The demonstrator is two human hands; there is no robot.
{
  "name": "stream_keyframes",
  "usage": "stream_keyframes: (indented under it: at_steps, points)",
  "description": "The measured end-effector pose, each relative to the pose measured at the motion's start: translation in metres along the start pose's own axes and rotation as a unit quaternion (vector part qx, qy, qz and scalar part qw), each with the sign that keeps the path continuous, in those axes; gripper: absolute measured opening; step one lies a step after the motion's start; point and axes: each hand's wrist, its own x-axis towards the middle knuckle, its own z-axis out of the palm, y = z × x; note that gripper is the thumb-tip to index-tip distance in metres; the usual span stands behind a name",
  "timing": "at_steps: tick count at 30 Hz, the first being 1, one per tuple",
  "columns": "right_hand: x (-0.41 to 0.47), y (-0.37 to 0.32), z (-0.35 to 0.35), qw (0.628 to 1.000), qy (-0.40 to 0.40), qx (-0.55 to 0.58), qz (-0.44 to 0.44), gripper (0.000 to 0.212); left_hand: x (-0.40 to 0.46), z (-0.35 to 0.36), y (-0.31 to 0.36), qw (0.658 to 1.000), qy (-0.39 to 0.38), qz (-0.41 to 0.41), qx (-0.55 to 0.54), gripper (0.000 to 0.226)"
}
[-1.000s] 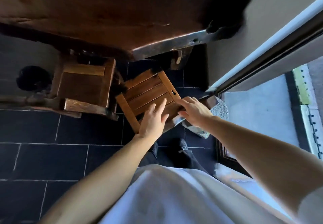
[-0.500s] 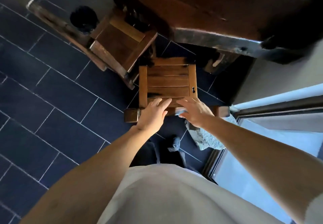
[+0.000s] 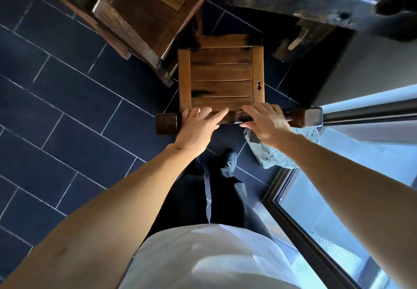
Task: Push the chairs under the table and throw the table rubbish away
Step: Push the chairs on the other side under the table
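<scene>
A wooden chair with a slatted seat (image 3: 221, 74) stands in front of me, its front edge just under the dark wooden table (image 3: 316, 13). My left hand (image 3: 198, 124) rests with fairly straight fingers on the chair's top rail (image 3: 167, 120). On the same rail to the right, my right hand (image 3: 265, 123) has its fingers over the top and its thumb on the near side. A second, darker wooden chair (image 3: 144, 13) stands at an angle to the upper left, partly under the table.
The floor is dark tile (image 3: 67, 99). A grey crumpled-looking lump (image 3: 273, 155) lies on the floor under my right wrist, next to a glass door frame (image 3: 300, 218) on the right. A table leg (image 3: 291, 45) stands right of the chair seat.
The slatted chair has turned square to the table and slid towards it. Both hands have settled on the top rail, and my view has swung left.
</scene>
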Motion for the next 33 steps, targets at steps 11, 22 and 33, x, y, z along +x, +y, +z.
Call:
stream_keyframes:
  at_steps: [11, 22, 33]
  points:
    - [-0.003, -0.005, 0.016, 0.997, 0.073, -0.004, 0.036, 0.045, 0.004, 0.01, -0.002, 0.998, 0.05, -0.024, -0.029, 0.055]
    - [-0.003, -0.028, 0.017, 0.992, 0.091, -0.014, 0.084, 0.046, 0.009, 0.009, -0.018, 0.999, 0.019, 0.009, -0.03, 0.055]
    - [-0.024, -0.113, 0.069, 0.976, 0.136, 0.028, 0.167, 0.043, -0.016, -0.009, -0.093, 0.989, -0.022, 0.148, 0.002, 0.06]
